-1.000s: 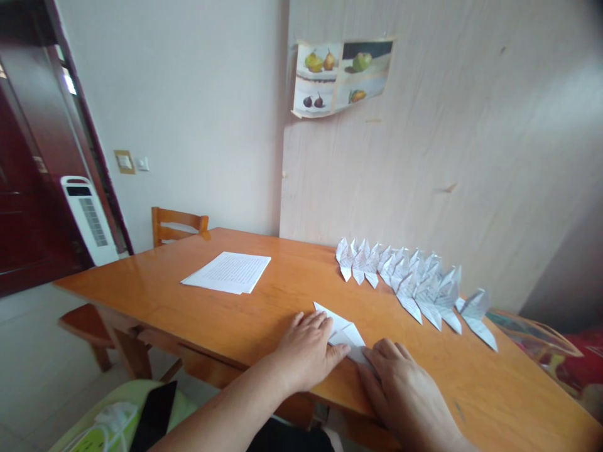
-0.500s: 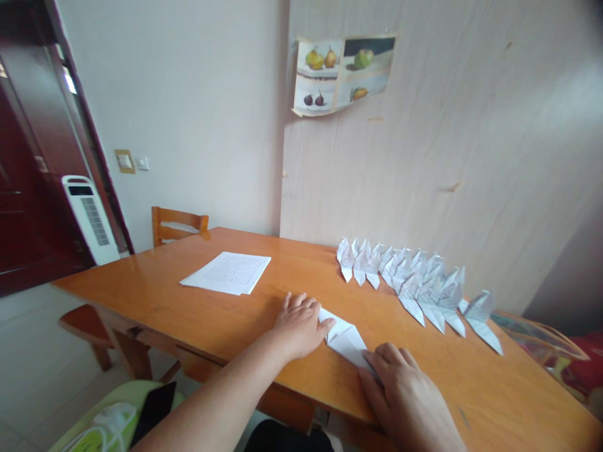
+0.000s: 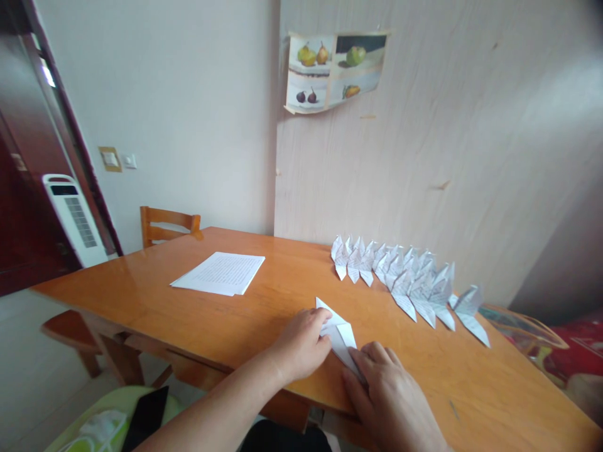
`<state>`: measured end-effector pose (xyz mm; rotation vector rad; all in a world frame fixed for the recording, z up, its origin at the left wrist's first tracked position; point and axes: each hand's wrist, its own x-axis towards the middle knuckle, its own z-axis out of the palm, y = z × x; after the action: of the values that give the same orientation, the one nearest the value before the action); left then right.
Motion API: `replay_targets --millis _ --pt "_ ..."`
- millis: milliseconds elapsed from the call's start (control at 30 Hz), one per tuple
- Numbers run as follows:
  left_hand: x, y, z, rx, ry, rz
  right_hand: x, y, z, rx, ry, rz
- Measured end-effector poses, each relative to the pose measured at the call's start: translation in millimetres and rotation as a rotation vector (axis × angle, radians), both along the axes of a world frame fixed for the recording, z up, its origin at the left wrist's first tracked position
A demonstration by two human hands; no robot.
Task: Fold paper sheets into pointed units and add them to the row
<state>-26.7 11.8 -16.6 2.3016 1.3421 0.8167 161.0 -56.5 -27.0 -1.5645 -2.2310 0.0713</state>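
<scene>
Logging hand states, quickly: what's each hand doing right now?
Left hand: partly curled, touching the folded paper; grip cannot be told.
Right hand: closed, holding the folded paper's near end.

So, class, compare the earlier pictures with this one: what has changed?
The left hand, spread half a second ago, has curled in at the far end of the folded paper, which looks turned slightly clockwise. The view has swung a little right. The right hand stays on the paper's near end; the sheet stack and standing folded pieces stay put.

The right hand (image 3: 391, 392) hides the folded paper (image 3: 343, 346) at its near end; the printed sheets (image 3: 219, 273) are illegibly small.
</scene>
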Motion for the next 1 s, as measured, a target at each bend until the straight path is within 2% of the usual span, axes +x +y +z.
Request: replay_targets --millis 133,233,367,567,733,867,1000 --pt "-6 7 2.6 -0.032 0.014 -0.030 3 8 13.4 -0.115 0.157 0.067" --pt "-9 10 4.5 -0.042 0.019 -0.038 17 32 24.7 -0.141 0.299 0.085" --pt "-10 11 4.0 -0.033 0.002 -0.042 31 69 34.5 -0.234 0.420 0.197" --pt "-10 10 5.0 -0.036 0.008 -0.057 27 102 45.6 -0.360 0.450 0.344" --pt "-9 7 10.7 -0.038 0.013 -0.068 20 112 38.9 -0.398 0.489 0.384" --pt "-8 6 12.7 -0.055 0.046 -0.068 20 109 26.3 -0.403 0.503 0.397" --pt "-6 5 13.2 -0.059 0.062 -0.050 24 105 20.8 -0.369 0.501 0.384"
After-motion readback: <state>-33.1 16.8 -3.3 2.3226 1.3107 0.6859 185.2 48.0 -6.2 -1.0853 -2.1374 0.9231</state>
